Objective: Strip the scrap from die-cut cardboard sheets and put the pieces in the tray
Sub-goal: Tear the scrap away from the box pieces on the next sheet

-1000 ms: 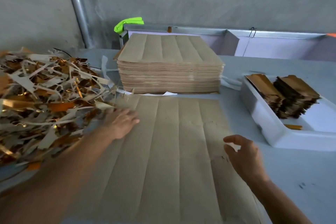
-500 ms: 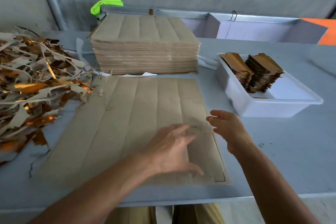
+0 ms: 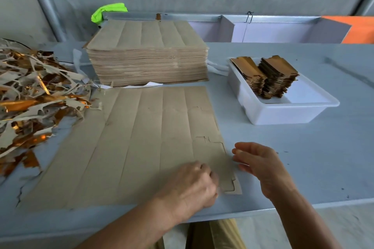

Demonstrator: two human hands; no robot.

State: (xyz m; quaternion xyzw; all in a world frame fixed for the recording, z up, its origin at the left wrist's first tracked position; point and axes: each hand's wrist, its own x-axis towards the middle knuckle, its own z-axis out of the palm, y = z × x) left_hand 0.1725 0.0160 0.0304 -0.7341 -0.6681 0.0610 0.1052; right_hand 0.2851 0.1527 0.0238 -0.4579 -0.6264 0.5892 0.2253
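Cardboard sheet (image 3: 141, 143) flat; left hand (image 3: 194, 184) curled on corner, grasp unclear; right hand (image 3: 257, 161) loose, fingertips blurred.

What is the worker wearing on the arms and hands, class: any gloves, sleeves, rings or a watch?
Nothing shows: the left hand and right hand are bare, without gloves, rings or a watch, and both forearms are uncovered, with no sleeves in view.
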